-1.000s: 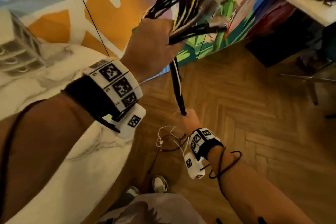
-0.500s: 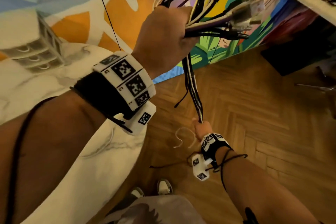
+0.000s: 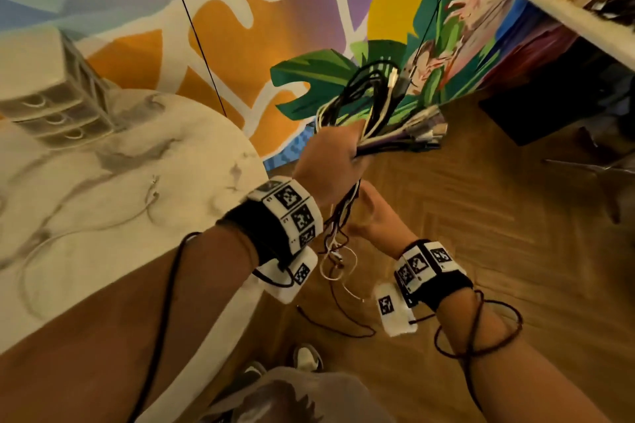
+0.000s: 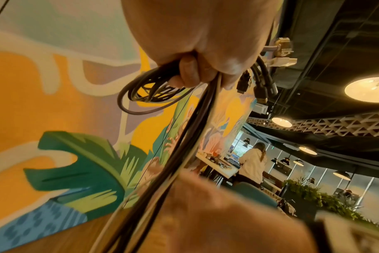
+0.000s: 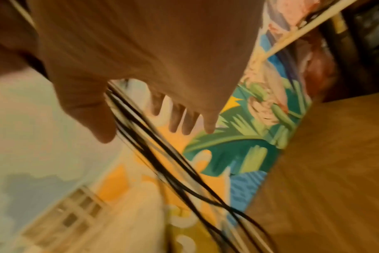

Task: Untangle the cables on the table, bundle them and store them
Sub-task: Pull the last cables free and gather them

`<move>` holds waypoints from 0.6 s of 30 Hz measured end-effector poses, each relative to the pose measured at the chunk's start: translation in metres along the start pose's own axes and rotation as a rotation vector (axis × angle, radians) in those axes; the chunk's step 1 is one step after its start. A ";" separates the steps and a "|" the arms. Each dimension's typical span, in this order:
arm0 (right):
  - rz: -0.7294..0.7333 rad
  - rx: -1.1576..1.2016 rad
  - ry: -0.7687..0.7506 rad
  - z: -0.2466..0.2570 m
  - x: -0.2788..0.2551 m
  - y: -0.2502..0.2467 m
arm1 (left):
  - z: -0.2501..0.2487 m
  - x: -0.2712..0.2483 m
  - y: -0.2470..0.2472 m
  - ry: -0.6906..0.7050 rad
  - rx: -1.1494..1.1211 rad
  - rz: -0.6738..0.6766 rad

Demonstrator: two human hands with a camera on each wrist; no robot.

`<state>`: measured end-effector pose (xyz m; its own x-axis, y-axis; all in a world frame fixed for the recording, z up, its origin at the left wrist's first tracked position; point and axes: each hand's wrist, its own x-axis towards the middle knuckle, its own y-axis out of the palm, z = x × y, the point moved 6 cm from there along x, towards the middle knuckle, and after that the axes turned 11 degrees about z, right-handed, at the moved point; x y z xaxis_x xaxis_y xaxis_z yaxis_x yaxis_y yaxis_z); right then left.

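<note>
My left hand (image 3: 331, 161) is fisted around a bundle of black, white and purple cables (image 3: 385, 120); its loops and connector plugs (image 3: 429, 134) stick out past the knuckles. In the left wrist view the fingers (image 4: 188, 73) curl around the coil and plugs (image 4: 260, 82) hang beside it. Loose strands (image 3: 338, 227) drop from the fist and loop below. My right hand (image 3: 369, 211) sits just under the left. In the blurred right wrist view its fingers (image 5: 180, 119) are straight, with strands (image 5: 154, 154) running between thumb and palm.
A round marble table (image 3: 154, 285) lies at the left with a thin pale cable (image 3: 103, 227) on it and a small drawer unit (image 3: 51, 99) at the back. Wooden floor (image 3: 498, 251) spreads right. A second table (image 3: 556, 7) juts in top right. My shoes (image 3: 307, 355) are below.
My left hand has come down and forward with the bundle. My right hand has slid up the strands to just under it, and the once taut strands now hang slack in loops.
</note>
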<state>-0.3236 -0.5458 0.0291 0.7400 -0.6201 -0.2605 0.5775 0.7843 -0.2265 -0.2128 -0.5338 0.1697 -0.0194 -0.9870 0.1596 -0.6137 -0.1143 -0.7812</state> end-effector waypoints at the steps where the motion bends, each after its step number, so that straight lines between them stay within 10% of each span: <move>1: 0.030 0.039 -0.066 0.024 0.000 0.003 | 0.003 -0.002 0.007 -0.032 -0.006 0.021; 8: -0.111 0.016 -0.131 0.063 0.016 0.009 | 0.024 -0.010 0.017 -0.152 -0.095 0.163; 13: -0.443 0.004 0.207 -0.008 -0.003 -0.025 | 0.052 -0.017 -0.038 -0.281 -0.190 -0.031; 18: -0.300 -0.328 0.715 -0.100 -0.021 -0.040 | 0.064 -0.013 -0.074 -0.338 -0.545 -0.269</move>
<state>-0.3970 -0.5658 -0.0501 0.1102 -0.7498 -0.6524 0.5035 0.6081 -0.6137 -0.1160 -0.5194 0.1866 0.3816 -0.9235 0.0396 -0.8732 -0.3742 -0.3124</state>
